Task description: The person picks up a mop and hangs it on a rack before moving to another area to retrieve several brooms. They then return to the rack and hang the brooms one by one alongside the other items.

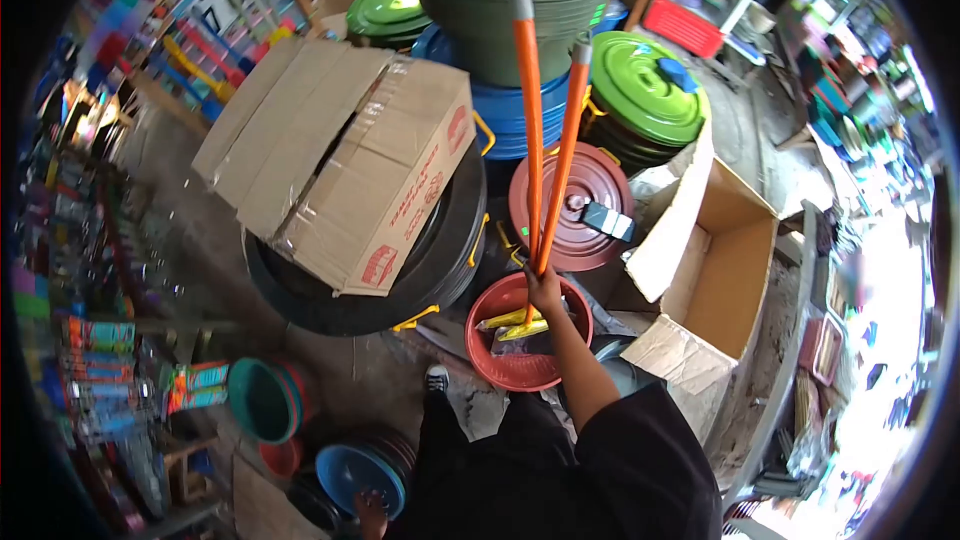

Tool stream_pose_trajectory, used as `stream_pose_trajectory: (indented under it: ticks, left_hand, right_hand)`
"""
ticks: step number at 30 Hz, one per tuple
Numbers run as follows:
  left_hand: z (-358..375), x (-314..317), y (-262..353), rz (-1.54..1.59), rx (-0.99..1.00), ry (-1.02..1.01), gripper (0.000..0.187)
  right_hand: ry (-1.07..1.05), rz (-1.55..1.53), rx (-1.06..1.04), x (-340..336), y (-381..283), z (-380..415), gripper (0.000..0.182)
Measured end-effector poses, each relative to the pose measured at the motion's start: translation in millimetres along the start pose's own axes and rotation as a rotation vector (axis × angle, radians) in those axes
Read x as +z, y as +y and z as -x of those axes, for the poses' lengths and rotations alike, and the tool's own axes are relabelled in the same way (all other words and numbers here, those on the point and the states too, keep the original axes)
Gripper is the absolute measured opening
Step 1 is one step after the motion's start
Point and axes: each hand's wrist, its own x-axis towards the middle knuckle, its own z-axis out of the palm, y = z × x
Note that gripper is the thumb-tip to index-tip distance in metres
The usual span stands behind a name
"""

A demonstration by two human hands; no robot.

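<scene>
Two long orange poles (530, 130) with grey tips stand nearly upright in a red basin (480, 365). My right hand (545, 290) is wrapped round them low down, over the basin's far rim. Inside the basin, yellow-labelled packages (522, 330) in clear plastic lie at the foot of the poles. At the bottom edge, my left hand (371, 515) hangs low over the near side of a blue basin (345, 475), its fingers loosely apart and nothing seen in them.
A cardboard box (380, 140) rests on a large black tub (300, 305). Beyond stand a dark green tub (510, 40), a green-lidded bin (645, 85) and a brown lid (575, 180) with a phone-like object on it. An opened carton (730, 240) is at the right; a teal bucket (262, 400) is at the left.
</scene>
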Motion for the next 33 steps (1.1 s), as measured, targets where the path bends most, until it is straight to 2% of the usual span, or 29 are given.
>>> stream_pose_trajectory:
  ticks: [1, 3, 4, 6, 8, 10, 11, 14, 16, 17, 19, 20, 22, 23, 24, 26, 27, 28, 30, 31, 33]
  left_hand:
    - [-18.6, -0.2, 18.3, -0.018, 0.024, -0.036, 0.035]
    - [-57.4, -6.8, 51.1, -0.363, 0.360, -0.088, 0.039]
    - [-91.0, -14.0, 70.6, -0.386, 0.390, -0.126, 0.039]
    - [-151.0, -10.1, 106.2, -0.638, 0.841, -0.192, 0.037]
    - [-140.0, 19.1, 183.2, -0.551, 0.724, -0.352, 0.037]
    - [-195.7, 47.8, 205.8, -0.510, 0.761, -0.592, 0.036]
    - [-191.5, 61.7, 224.2, -0.533, 0.783, -0.643, 0.036]
    - [-116.6, 138.3, 287.2, -0.738, 0.915, -0.925, 0.036]
    - [-77.6, 183.1, 298.2, -0.741, 1.064, -1.219, 0.043]
    - [-45.7, 201.4, 304.0, -0.765, 1.089, -1.277, 0.043]
    - [23.7, 226.0, 310.2, -0.862, 1.300, -1.434, 0.052]
    - [46.5, 238.4, 306.2, -0.886, 1.326, -1.491, 0.052]
    - [86.3, 258.1, 290.8, -1.014, 1.506, -1.657, 0.061]
    - [102.8, 263.6, 281.3, -1.107, 1.508, -1.711, 0.066]
    - [109.8, 273.1, 269.5, -1.130, 1.526, -1.760, 0.066]
    - [128.5, 287.6, 246.0, -1.513, 0.886, -2.110, 0.071]
    - [143.2, 283.1, 238.9, -1.490, 0.802, -2.100, 0.063]
    - [140.9, 296.7, 222.0, -1.515, 0.812, -2.123, 0.063]
    - [121.4, 326.1, 185.7, -1.793, 0.898, -2.042, 0.048]
    - [132.0, 326.2, 172.6, -1.747, 0.842, -2.076, 0.040]
    - [144.4, 335.5, 140.4, -1.782, 0.861, -2.095, 0.039]
  right_hand:
    - [0.045, 0.009, -0.009, -8.4, -5.7, 7.9, 0.022]
    - [0.014, -0.060, 0.117, -25.7, -14.1, 32.8, 0.020]
    - [0.066, -0.055, 0.113, -32.6, -29.5, 48.5, 0.020]
    - [0.156, -0.163, 0.109, -56.2, -65.1, 82.5, 0.016]
    - [0.269, -0.131, 0.067, -74.5, -94.4, 119.6, 0.014]
    - [0.396, -0.107, 0.031, -85.7, -123.7, 157.6, 0.013]
    - [0.444, -0.173, 0.045, -88.1, -138.5, 175.7, 0.013]
    - [0.665, -0.244, 0.085, -86.6, -193.2, 233.4, 0.014]
    - [0.767, -0.429, 0.124, -80.9, -204.4, 267.6, 0.014]
    - [0.831, -0.420, 0.106, -77.3, -208.5, 281.8, 0.014]
    - [0.897, -0.697, 0.064, -73.0, -215.1, 306.5, 0.015]
    - [0.960, -0.692, 0.037, -74.3, -227.5, 318.2, 0.015]
    - [0.962, -0.851, 0.114, -77.8, -251.5, 342.6, 0.017]
    - [0.941, -0.916, -0.040, -80.2, -238.4, 351.8, 0.017]
    - [0.994, -0.912, -0.064, -86.0, -241.9, 362.8, 0.017]
    - [0.936, -1.051, -0.158, -95.6, -254.5, 385.0, 0.015]
    - [0.933, -1.055, -0.199, -103.7, -256.7, 398.1, 0.016]
    - [0.964, -1.048, -0.221, -112.6, -256.1, 411.1, 0.016]
    - [1.003, -1.107, -0.239, -128.6, -251.1, 436.6, 0.016]
    - [1.001, -1.103, -0.278, -137.6, -242.7, 449.7, 0.017]
    - [1.035, -1.089, -0.315, -155.7, -232.0, 473.3, 0.018]
